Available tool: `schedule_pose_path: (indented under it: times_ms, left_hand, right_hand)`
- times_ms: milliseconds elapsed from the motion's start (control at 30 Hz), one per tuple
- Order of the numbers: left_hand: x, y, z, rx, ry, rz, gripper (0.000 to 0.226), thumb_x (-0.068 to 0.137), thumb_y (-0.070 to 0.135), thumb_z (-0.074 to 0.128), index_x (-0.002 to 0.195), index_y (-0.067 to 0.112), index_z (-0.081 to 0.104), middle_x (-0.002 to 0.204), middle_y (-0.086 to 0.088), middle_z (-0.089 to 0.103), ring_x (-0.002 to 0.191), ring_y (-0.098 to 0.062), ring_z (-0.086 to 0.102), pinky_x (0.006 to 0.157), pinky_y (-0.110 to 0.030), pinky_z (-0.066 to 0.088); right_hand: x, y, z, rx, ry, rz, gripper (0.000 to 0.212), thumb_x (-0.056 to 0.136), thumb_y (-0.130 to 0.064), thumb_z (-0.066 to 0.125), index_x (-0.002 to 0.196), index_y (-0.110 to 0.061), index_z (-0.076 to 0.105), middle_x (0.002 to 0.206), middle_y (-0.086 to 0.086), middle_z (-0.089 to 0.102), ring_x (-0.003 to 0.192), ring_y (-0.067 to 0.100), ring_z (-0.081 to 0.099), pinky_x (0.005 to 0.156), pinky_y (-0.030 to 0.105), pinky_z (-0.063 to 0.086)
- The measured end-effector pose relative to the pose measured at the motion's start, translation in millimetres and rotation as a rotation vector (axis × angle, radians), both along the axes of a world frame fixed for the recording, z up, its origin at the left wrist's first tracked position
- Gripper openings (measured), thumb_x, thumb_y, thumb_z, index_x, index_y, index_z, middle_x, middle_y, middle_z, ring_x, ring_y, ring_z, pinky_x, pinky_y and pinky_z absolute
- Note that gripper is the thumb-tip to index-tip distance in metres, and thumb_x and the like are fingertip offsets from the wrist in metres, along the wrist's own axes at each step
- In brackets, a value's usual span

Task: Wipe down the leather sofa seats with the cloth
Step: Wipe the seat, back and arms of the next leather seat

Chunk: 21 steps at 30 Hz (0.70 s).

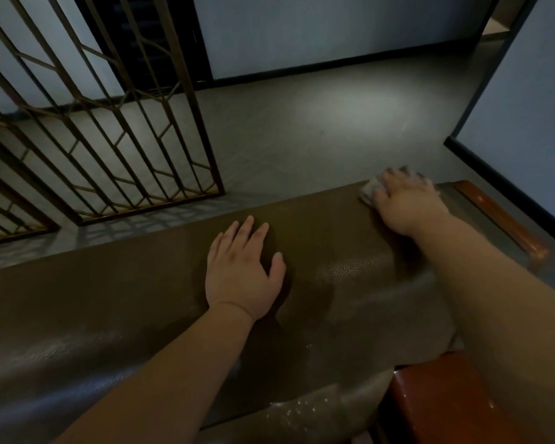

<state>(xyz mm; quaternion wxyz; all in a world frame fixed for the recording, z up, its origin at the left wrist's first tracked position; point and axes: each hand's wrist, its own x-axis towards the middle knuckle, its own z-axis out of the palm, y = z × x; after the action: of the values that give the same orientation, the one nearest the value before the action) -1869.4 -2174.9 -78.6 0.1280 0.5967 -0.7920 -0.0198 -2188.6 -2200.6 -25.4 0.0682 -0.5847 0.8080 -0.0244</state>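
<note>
A brown leather sofa [116, 299] fills the lower half of the view, seen from above its backrest. My left hand [242, 270] lies flat on the top of the backrest near the middle, fingers spread and straight. My right hand [409, 203] presses a pale grey cloth [370, 190] onto the far right end of the backrest top. Most of the cloth is hidden under the palm and fingers; only its left edge shows. The seat surface [302, 408] at the bottom looks shiny with small wet specks.
A wooden armrest [507, 219] runs along the sofa's right end, and another reddish wooden part [446, 395] sits at the lower right. A metal grille gate [109, 139] stands behind the sofa on the left. Grey floor [302, 139] lies beyond, with white walls around it.
</note>
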Motion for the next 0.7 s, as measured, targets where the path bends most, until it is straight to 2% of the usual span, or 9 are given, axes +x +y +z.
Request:
schedule_pose_path:
  times_ms: [67,133,200,267,400,500,533,633,700]
  left_hand:
    - [0,-1,-1,0.004,-0.006,-0.001,0.071,0.097,0.068,0.022,0.160,0.037,0.038,0.171,0.007,0.030,0.159,-0.017,0.021,0.131,-0.043,0.013]
    - [1,-1,-1,0.007,0.001,-0.001,0.071,0.097,0.067,0.024,0.159,0.037,0.039,0.170,0.007,0.031,0.158,-0.017,0.022,0.131,-0.043,0.013]
    - [0,0,-1,-0.001,0.008,0.002,0.070,0.097,0.066,0.025,0.159,0.036,0.040,0.170,0.006,0.033,0.158,-0.018,0.024,0.131,-0.043,0.014]
    - [0,0,1,-0.005,0.005,0.005,0.070,0.097,0.066,0.025,0.158,0.036,0.041,0.170,0.005,0.034,0.158,-0.018,0.025,0.130,-0.043,0.015]
    - [-1,2,5,0.009,0.014,-0.002,0.073,0.096,0.068,0.020,0.159,0.036,0.040,0.170,0.005,0.033,0.158,-0.018,0.024,0.131,-0.045,0.017]
    - [-2,5,10,0.021,-0.005,0.001,0.074,0.096,0.068,0.018,0.160,0.035,0.038,0.170,0.005,0.032,0.158,-0.019,0.024,0.130,-0.046,0.017]
    - [-3,6,13,0.037,-0.017,-0.005,0.073,0.098,0.067,0.019,0.160,0.035,0.037,0.171,0.005,0.031,0.158,-0.020,0.023,0.131,-0.046,0.017]
    - [-3,7,22,0.109,-0.053,-0.020,0.067,0.104,0.063,0.030,0.163,0.033,0.032,0.173,0.003,0.026,0.160,-0.021,0.020,0.131,-0.048,0.015]
    - [-4,3,30,0.190,-0.078,-0.019,0.066,0.105,0.061,0.035,0.164,0.032,0.030,0.174,0.000,0.024,0.160,-0.024,0.019,0.130,-0.051,0.016]
  right_hand:
    - [10,9,-1,0.024,0.018,-0.005,0.061,0.109,-0.047,0.022,0.165,-0.021,0.020,0.173,0.007,0.015,0.158,0.034,0.013,0.128,0.056,0.011]
    - [56,33,-15,-0.010,0.048,0.202,0.063,0.108,-0.048,0.022,0.166,-0.023,0.015,0.174,0.004,0.012,0.159,0.032,0.009,0.129,0.054,0.007]
    - [92,74,-30,-0.120,0.018,0.449,0.063,0.106,-0.052,0.023,0.164,-0.027,0.023,0.172,-0.001,0.022,0.159,0.026,0.015,0.129,0.050,0.010]
    - [86,98,-32,-0.172,-0.025,0.524,0.062,0.105,-0.055,0.026,0.162,-0.031,0.029,0.169,-0.006,0.030,0.158,0.018,0.019,0.130,0.046,0.013]
    - [4,107,-33,-0.312,-0.007,0.021,0.060,0.104,-0.052,0.028,0.159,-0.030,0.037,0.166,-0.004,0.036,0.156,0.016,0.021,0.129,0.044,0.012]
    - [23,107,-37,-0.342,-0.003,-0.195,0.064,0.102,-0.051,0.021,0.158,-0.026,0.037,0.167,0.000,0.034,0.157,0.026,0.022,0.129,0.051,0.011]
    - [45,112,-42,-0.340,0.001,-0.131,0.064,0.102,-0.052,0.021,0.159,-0.028,0.034,0.167,-0.001,0.033,0.157,0.025,0.020,0.129,0.051,0.009]
    - [96,142,-62,-0.300,0.000,0.318,0.062,0.102,-0.055,0.028,0.161,-0.037,0.023,0.169,-0.010,0.025,0.159,0.019,0.014,0.129,0.047,0.008]
    - [75,150,-62,-0.274,-0.005,0.448,0.063,0.103,-0.057,0.029,0.163,-0.039,0.018,0.170,-0.013,0.021,0.159,0.015,0.011,0.130,0.046,0.009]
